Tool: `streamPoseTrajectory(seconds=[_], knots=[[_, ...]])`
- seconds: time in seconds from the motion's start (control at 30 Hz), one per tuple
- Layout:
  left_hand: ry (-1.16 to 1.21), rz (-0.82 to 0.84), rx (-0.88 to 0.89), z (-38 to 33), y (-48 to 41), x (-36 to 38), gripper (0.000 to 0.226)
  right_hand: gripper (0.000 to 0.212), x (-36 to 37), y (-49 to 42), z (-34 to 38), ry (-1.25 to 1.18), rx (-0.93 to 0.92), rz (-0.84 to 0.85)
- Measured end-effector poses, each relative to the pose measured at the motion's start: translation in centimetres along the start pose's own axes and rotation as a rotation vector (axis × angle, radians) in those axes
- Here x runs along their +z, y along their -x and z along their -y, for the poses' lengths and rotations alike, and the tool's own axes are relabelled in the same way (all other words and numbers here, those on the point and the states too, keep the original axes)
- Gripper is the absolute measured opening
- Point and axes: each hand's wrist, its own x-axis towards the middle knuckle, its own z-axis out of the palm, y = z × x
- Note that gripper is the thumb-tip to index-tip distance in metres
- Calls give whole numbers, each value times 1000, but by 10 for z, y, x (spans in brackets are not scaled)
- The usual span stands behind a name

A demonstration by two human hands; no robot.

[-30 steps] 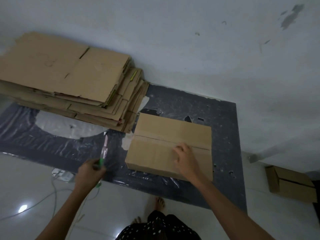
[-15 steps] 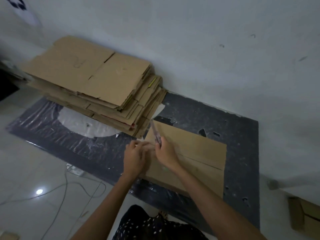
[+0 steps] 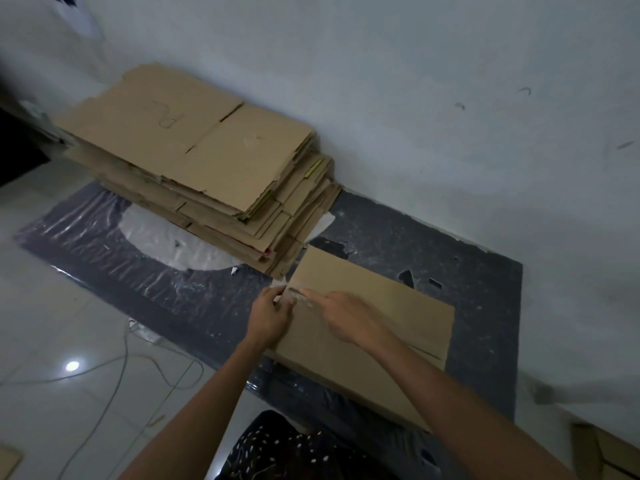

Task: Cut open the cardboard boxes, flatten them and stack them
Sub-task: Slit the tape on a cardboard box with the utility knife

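Note:
A closed cardboard box lies on a dark mat, with a taped seam running along its top. My right hand grips a cutter, its blade low at the left end of that seam. My left hand holds the box's left end, fingers curled at the edge right beside the blade. Just to the upper left, a tall stack of flattened cardboard rests against the wall, its corner close to the box.
Another brown box sits at the lower right by the wall. Thin cables trail over the glossy tiled floor on the left. A scrap of cardboard lies at the bottom left corner.
The cutter passed from my left hand to my right. Both hands came together at the box's left end, and the blade dropped from upright to the seam.

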Motion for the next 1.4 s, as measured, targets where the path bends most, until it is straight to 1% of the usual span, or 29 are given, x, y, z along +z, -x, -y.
streamPoseTrajectory(seconds=[0.1,0.23,0.43,0.57,0.63,0.73,0.83,0.97,1.03,1.13,1.17,1.27,1.3,1.33,1.37,1.4], knots=[[-8,-7,-1,0,0,1,41,62,-4,-1,0,15,-5,7],[8,27,-12,0,-1,2,50,62,-17,1,10,115,-4,33],[-48,59,16,0,-4,1,49,59,-26,9,12,217,-9,52],[-129,110,77,3,-5,1,50,58,-26,14,13,253,29,81],[-167,124,114,6,-6,2,50,57,-25,14,18,264,30,74],[-187,118,113,8,-7,3,50,58,-19,19,20,248,37,52],[-204,124,96,5,-6,5,49,56,-15,26,10,245,66,65],[-218,133,67,8,-7,4,49,50,-14,44,-6,336,68,110],[-230,124,66,8,-7,5,49,48,-9,60,-25,349,85,97],[-263,96,72,8,-6,3,48,46,0,95,-56,327,183,119],[-284,106,85,6,-4,9,48,48,6,111,-69,313,229,135],[-325,79,79,6,-2,7,48,55,7,143,-90,283,275,188],[-338,88,74,4,-2,7,49,59,9,152,-98,309,261,101],[-368,108,58,1,0,6,49,67,14,158,-103,336,227,22],[-439,104,47,-2,1,7,49,78,16,163,-107,374,222,-12],[-564,67,75,-8,4,7,50,84,20,166,-112,407,222,0]])
